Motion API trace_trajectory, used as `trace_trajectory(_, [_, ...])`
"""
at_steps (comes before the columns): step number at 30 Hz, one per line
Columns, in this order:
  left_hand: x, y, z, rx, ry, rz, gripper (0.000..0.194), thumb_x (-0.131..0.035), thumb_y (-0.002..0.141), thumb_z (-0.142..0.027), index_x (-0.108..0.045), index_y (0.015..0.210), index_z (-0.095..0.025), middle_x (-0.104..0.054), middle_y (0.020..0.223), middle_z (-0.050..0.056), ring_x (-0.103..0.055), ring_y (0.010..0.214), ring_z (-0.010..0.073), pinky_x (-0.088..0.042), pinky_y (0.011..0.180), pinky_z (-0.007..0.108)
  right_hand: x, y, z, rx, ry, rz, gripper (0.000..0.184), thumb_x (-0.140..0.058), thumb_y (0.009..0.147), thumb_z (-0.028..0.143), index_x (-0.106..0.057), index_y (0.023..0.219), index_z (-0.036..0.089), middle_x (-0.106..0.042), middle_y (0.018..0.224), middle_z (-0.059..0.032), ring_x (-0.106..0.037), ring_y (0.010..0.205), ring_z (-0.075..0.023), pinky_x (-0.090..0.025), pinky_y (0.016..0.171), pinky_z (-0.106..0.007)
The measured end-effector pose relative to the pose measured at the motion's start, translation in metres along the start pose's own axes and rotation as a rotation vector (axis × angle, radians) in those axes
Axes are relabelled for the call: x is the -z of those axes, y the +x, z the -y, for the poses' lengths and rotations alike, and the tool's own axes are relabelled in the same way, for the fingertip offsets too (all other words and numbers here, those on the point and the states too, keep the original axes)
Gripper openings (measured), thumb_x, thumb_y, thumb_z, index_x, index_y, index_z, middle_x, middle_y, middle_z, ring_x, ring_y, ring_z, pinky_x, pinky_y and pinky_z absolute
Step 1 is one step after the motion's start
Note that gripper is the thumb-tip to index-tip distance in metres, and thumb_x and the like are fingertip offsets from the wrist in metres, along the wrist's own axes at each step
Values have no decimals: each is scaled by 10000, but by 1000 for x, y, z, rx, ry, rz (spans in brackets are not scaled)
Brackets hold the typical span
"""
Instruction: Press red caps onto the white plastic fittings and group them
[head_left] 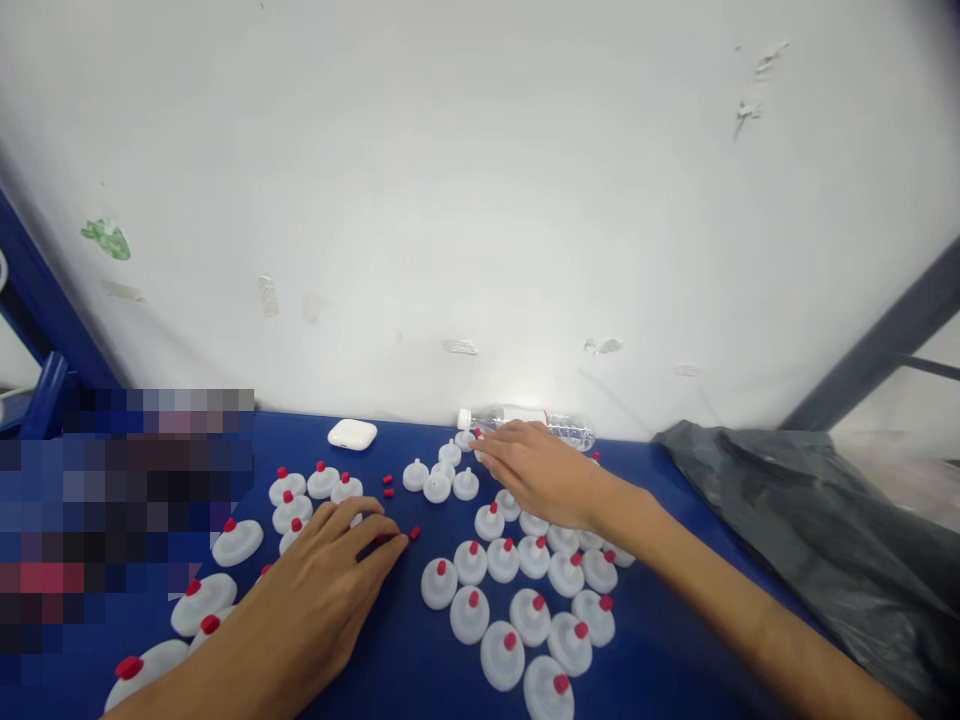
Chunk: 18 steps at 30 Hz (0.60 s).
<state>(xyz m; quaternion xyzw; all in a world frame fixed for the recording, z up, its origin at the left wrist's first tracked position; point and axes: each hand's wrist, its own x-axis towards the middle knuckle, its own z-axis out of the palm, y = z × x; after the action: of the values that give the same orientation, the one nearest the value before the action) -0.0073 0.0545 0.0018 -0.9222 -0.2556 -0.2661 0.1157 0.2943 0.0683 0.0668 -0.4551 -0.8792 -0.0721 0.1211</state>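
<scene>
My left hand (337, 560) rests palm down low over the table, fingers bent and apart. By its thumb tip lies a small red cap (415, 533), and a bit of red shows beneath the fingers. Farther back, my right hand (536, 470) has its fingers together on a white round piece with a red cap (478, 434); its thumb is hidden. Left of those fingertips, several uncapped white discs with a short spout (436, 487) form a cluster. Two more loose red caps (388, 492) lie between this cluster and my left hand.
Several red-capped white discs (502, 655) spread below my right forearm, others (237, 543) at left around my left hand. A clear plastic bottle (570, 430) lies against the wall, with a white case (352, 434) to its left. Dark grey sheeting (810, 530) covers the table's right side.
</scene>
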Motion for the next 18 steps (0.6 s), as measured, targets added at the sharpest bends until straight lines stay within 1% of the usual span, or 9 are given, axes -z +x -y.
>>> trace_trajectory(4, [-2,0,2,-24,15,8,464,-481,919,29,-763,1174,-238,-817,1047,58,-745,1036,314,-647,868,468,-5,-1,1,16,0,77,380,-430,1130,212,-675,1411,139,-755,1380,-162,-693,1320,-331,-538,1134,-598])
trace_trajectory(6, [-3,0,1,-27,18,13,468,-500,912,36,-757,1198,-231,-809,1044,58,-741,1025,319,-640,860,475,-7,-2,1,22,7,97,403,-435,1122,204,-638,1465,144,-736,1419,-160,-672,1354,-332,-511,1164,-615])
trace_trajectory(8, [-3,0,1,-29,9,25,434,-527,935,13,-757,1197,-245,-801,1034,47,-735,1013,320,-629,852,480,-8,-2,1,23,14,105,400,-446,1119,200,-636,1469,160,-739,1416,-151,-669,1355,-324,-501,1174,-613])
trace_trajectory(11, [-5,-2,1,-24,-19,31,354,-582,938,-4,-773,1066,-273,-790,1011,20,-721,979,303,-606,838,467,-5,0,2,4,23,82,355,-457,1125,217,-679,1398,165,-752,1364,-146,-676,1310,-321,-522,1140,-596])
trace_trajectory(14, [-6,-3,1,-19,-52,27,363,-596,904,41,-753,966,-281,-781,991,-11,-713,952,276,-588,827,440,-4,2,6,-21,34,45,294,-512,1133,295,-727,1291,169,-747,1314,-143,-651,1305,-329,-526,1118,-575])
trace_trajectory(16, [-6,-2,0,-14,-66,21,352,-551,946,29,-735,975,-270,-773,974,-9,-711,937,273,-584,823,444,-6,4,8,-26,44,32,245,-580,1115,324,-748,1222,180,-734,1319,-144,-626,1330,-341,-507,1129,-582])
trace_trajectory(18, [-4,-1,-2,-1,-75,12,341,-465,1025,-25,-719,1009,-253,-769,969,11,-714,926,278,-586,811,456,-9,6,9,-25,61,28,156,-640,1085,281,-756,1140,193,-735,1312,-134,-622,1336,-348,-481,1142,-599])
